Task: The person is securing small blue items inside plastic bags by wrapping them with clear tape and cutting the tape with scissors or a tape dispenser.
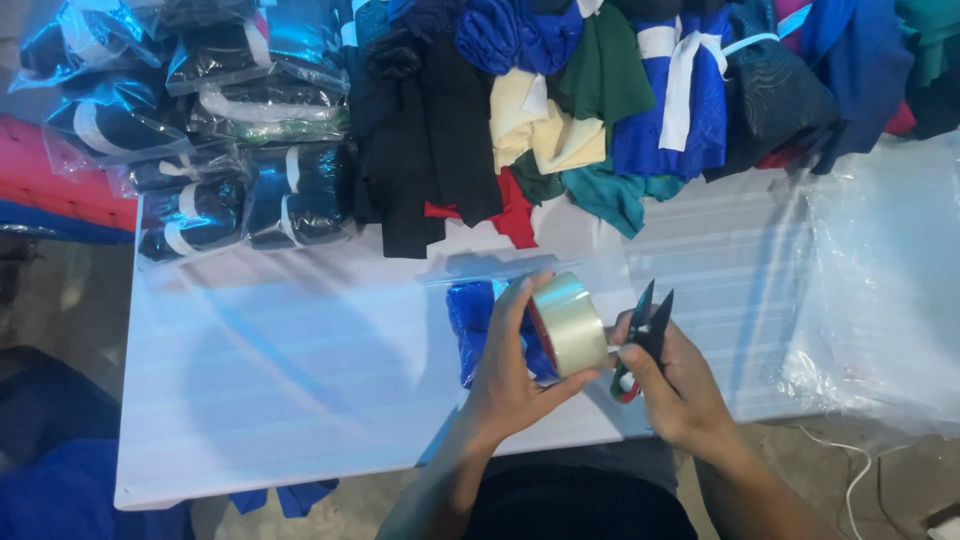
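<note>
A roll of clear packing tape with a reddish inner core is held above the near edge of the white tabletop, tilted so its glossy outer band faces up and right; black thread snips with red at the handle stand just right of the roll, almost touching it, their two pointed blades parted and aimed away toward the far side; a folded blue garment in a clear plastic bag lies flat on the tabletop just left of and beneath the roll.
</note>
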